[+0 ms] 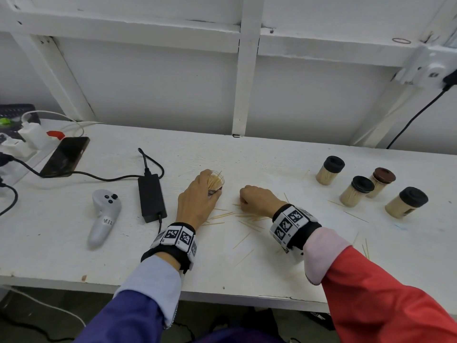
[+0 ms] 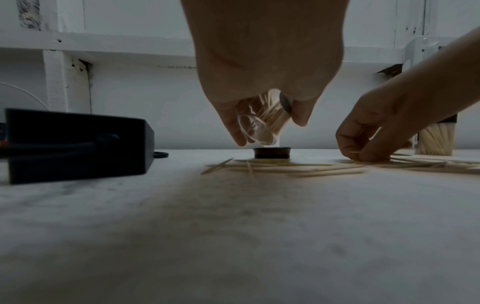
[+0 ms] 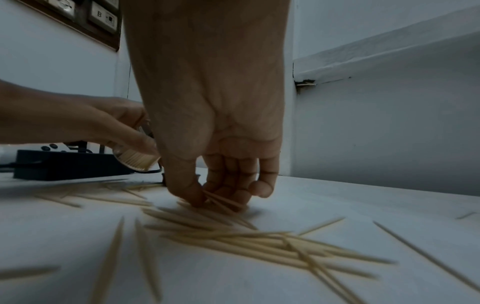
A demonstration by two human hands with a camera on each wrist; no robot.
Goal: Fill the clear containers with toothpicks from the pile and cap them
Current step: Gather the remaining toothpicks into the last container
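My left hand (image 1: pixel 197 196) grips a clear container (image 1: pixel 217 180) partly filled with toothpicks, tilted and lifted off the table (image 1: pixel 247 276); it shows in the left wrist view as the container (image 2: pixel 262 119) and in the right wrist view as the container (image 3: pixel 135 159). A dark cap (image 2: pixel 272 152) lies on the table just beyond it. My right hand (image 1: pixel 257 200) reaches into the loose toothpick pile (image 1: pixel 244 217) and pinches a few toothpicks (image 3: pixel 223 200) between thumb and curled fingers. More toothpicks (image 3: pixel 233 238) lie scattered in front of it.
Several filled, capped containers (image 1: pixel 356 191) stand at the right. A black power adapter (image 1: pixel 151 198) with its cable, a grey controller (image 1: pixel 103 216) and a phone (image 1: pixel 65 155) lie left of my left hand. A white wall frame (image 1: pixel 242 70) runs behind the table.
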